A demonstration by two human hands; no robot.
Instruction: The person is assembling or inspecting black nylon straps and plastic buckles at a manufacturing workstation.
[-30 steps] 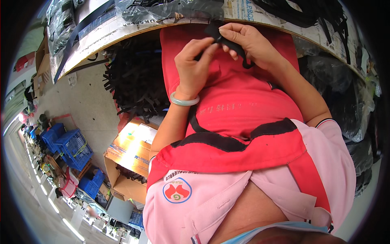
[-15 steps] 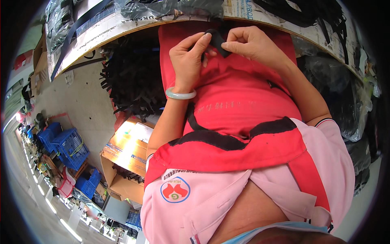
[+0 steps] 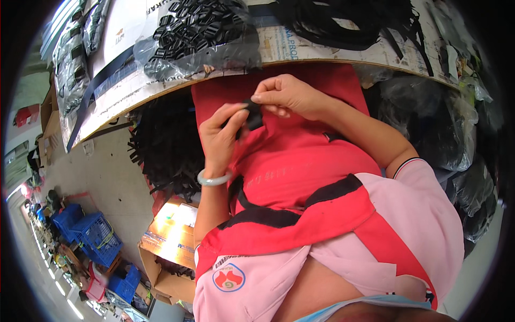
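A short piece of black strap (image 3: 254,116) is held between my hands, over the red apron on my lap and just in front of the table edge. My left hand (image 3: 219,134) has its fingers closed around the strap; a pale bangle is on that wrist. With thumb and forefinger, my right hand (image 3: 287,96) pinches at the strap's upper end, its other fingers curled. The fingers partly hide the strap, so I cannot make out whether a buckle is on it.
On the table (image 3: 120,80) lie a bag of black plastic buckles (image 3: 198,35) and a heap of black straps (image 3: 327,27). Many cut black strips (image 3: 166,139) hang below. A cardboard box (image 3: 171,282) and blue crates (image 3: 99,236) stand left; black goods in clear bags (image 3: 429,115) lie right.
In the picture, both hands and the strap have shifted down and left. The view has tilted, bringing more of the table and the bag of buckles into sight.
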